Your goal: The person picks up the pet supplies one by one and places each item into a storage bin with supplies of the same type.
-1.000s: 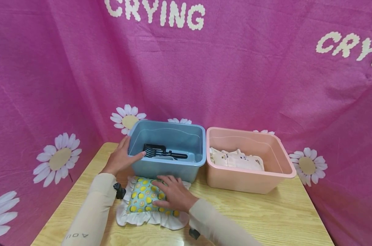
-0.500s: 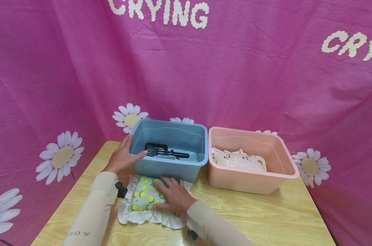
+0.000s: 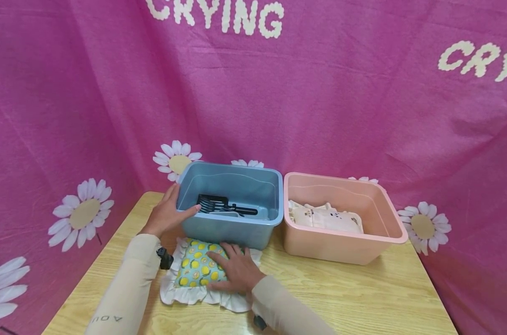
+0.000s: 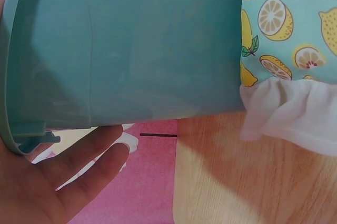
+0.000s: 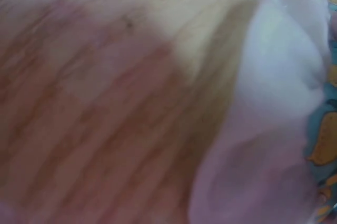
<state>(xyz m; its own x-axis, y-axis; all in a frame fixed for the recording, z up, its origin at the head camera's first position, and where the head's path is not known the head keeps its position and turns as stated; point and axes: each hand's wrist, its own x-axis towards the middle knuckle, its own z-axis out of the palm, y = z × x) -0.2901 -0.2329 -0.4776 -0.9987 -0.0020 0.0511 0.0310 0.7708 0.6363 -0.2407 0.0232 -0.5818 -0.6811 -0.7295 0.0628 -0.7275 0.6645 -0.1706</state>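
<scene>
At its front left corner, my left hand [image 3: 165, 215] holds the blue plastic bin [image 3: 226, 230]. The thumb reaches over the rim, and in the left wrist view the fingers [image 4: 92, 155] lie along the outer side. My right hand [image 3: 240, 272] rests with spread fingers on a small lemon-print cushion [image 3: 196, 267] with a white ruffle. The cushion lies flat on the table against the bin's front. In the right wrist view only the blurred ruffle [image 5: 263, 113] and a strip of lemon print show. Inside the bin are a black slotted turner and a black fork-like utensil [image 3: 211, 204].
A pink bin [image 3: 333, 242] stands to the right, close beside the blue one, with a cream printed cloth item [image 3: 324, 218] inside. All stand on a wooden table [image 3: 362, 298]. A magenta daisy-print curtain [image 3: 253, 102] hangs behind and at both sides.
My right hand has shifted very slightly on the cushion, its fingers a little more spread. The left hand stays at the bin's corner. The whole head view moved slightly.
</scene>
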